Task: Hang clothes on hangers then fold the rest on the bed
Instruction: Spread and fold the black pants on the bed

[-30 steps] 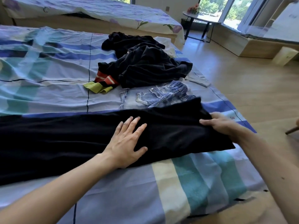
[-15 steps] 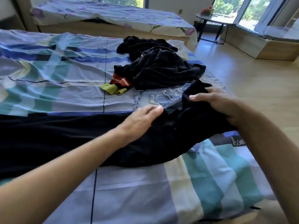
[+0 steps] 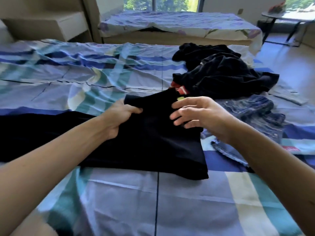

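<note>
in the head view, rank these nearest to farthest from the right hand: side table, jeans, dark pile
1. jeans, just to the right of the right hand
2. dark pile, beyond the hand, farther up the bed
3. side table, far back right by the window

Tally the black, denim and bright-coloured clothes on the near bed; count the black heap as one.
Black: 2, the garment in the left hand and the heap.
Blue denim: 1, the jeans.
Red-and-white: 1, the striped piece at the heap's edge.
Yellow-green: 1, the scrap behind the right hand.
Total: 5.
</note>
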Motion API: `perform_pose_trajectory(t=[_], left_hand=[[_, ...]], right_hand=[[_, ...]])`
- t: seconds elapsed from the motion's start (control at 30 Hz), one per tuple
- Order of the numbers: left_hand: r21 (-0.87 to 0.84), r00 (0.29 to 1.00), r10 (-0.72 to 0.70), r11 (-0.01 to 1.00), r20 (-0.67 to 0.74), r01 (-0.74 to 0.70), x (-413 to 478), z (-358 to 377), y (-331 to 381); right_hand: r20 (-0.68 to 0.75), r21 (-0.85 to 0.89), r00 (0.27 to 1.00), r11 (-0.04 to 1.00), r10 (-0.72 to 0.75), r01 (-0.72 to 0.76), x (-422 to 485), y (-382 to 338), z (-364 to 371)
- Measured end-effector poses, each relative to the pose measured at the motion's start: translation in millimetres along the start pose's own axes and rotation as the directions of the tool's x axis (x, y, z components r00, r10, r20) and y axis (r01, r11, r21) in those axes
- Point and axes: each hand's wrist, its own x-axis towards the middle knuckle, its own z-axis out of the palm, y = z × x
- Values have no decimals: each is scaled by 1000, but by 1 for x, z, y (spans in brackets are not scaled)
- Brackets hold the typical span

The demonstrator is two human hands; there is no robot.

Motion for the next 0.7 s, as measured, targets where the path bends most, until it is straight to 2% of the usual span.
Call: perform_pose_trajectory(t=[0.07, 0.13, 0.27, 0.33, 0.37, 0.43, 0.47, 0.53, 0.7], left_hand=[[21, 996, -45, 999, -73, 47, 10, -26, -10], [61, 986, -96, 993, -134, 105, 24, -56, -32], [293, 951, -193, 919, -243, 262, 39, -94, -81], [460, 945, -136, 847, -296, 266, 42, -99, -88], [582, 952, -51, 781, -302, 227, 44, -99, -87], [780, 972, 114, 619, -204, 91, 49, -94, -83], [811, 980, 149, 584, -135, 24, 50, -89, -80], [776, 988, 132, 630, -74, -26, 55, -80, -79], [678, 985, 138, 734, -102, -33, 70, -70, -82]], right_hand=[[-106, -83, 993, 995, 45, -54, 8, 8, -4], [-148, -177, 977, 968, 152, -177, 19, 26, -5], [-194, -466, 921, 794, 337, -389, 30, 65, -4], [-233, -557, 912, 722, 339, -411, 34, 79, -2], [-252, -574, 910, 706, 329, -414, 35, 84, 0], [-284, -545, 912, 732, 297, -409, 40, 92, 3], [-288, -538, 918, 747, 271, -390, 41, 94, 4], [-269, -604, 939, 721, 216, -339, 42, 92, 6], [-282, -795, 959, 556, 18, -244, 41, 99, 5]])
